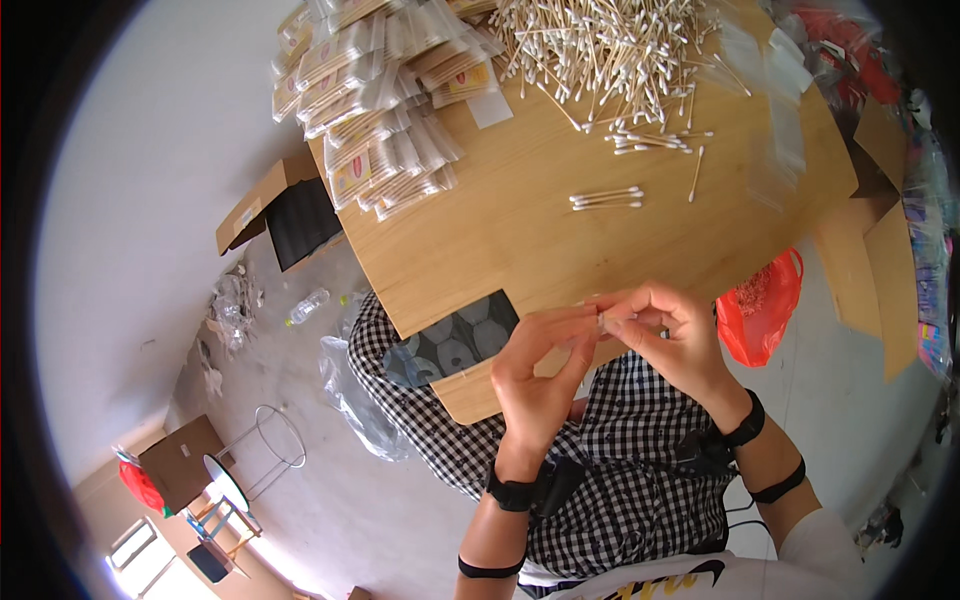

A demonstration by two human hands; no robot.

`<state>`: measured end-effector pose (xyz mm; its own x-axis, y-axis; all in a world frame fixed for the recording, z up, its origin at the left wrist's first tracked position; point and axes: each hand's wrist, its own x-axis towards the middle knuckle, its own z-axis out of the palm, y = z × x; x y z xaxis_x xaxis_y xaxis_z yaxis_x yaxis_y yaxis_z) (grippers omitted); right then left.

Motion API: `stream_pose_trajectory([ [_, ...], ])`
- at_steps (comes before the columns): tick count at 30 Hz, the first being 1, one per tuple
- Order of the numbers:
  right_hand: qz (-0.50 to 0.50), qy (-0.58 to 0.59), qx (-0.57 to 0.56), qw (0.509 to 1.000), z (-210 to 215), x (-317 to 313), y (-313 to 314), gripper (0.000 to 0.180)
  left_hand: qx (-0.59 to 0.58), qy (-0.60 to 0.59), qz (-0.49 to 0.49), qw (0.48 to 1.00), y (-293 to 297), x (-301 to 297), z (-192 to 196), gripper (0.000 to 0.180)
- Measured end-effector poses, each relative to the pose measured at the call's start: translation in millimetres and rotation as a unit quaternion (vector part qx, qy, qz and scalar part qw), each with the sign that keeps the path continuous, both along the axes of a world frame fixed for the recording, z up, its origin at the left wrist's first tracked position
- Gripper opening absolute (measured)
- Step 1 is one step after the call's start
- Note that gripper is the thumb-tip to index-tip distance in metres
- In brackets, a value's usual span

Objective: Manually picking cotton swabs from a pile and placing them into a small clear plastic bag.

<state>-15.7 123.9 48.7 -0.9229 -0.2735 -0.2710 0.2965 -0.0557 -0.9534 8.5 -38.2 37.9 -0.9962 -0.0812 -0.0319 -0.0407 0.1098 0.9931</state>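
My left hand [540,365] and my right hand [672,338] meet at the fingertips above the table's near edge. Both are closed in a pinch around something small and whitish, which the fingers mostly hide. Beyond them, a short row of cotton swabs [606,199] lies on the wooden table [520,230]. A single cotton swab [696,174] lies apart to the right. At the far side spreads a large heap of loose cotton swabs [605,45]. Stacked at the far left are many clear packets of swabs [385,150].
A dark sheet with round shapes [455,345] lies at the table's near left edge. Clear plastic bags [775,130] lie at the right. Below that side hangs a red plastic bag [760,310]; an open cardboard box [870,270] stands beyond. Another box [285,215] is on the left.
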Motion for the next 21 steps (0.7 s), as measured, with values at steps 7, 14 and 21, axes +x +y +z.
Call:
stream_pose_trajectory([
  [7,-0.003,-0.028,-0.034,0.999,2,0,-5,0.004,0.034,-0.052,0.010,0.998,1,4,2,0.011],
  [14,0.049,-0.070,-0.006,0.996,2,-11,8,0.009,0.113,-0.058,-0.027,0.992,-10,8,-8,0.016],
  [21,0.054,-0.005,0.024,0.998,5,-10,11,0.009,-0.053,0.105,-0.046,0.992,-13,5,-11,0.013],
])
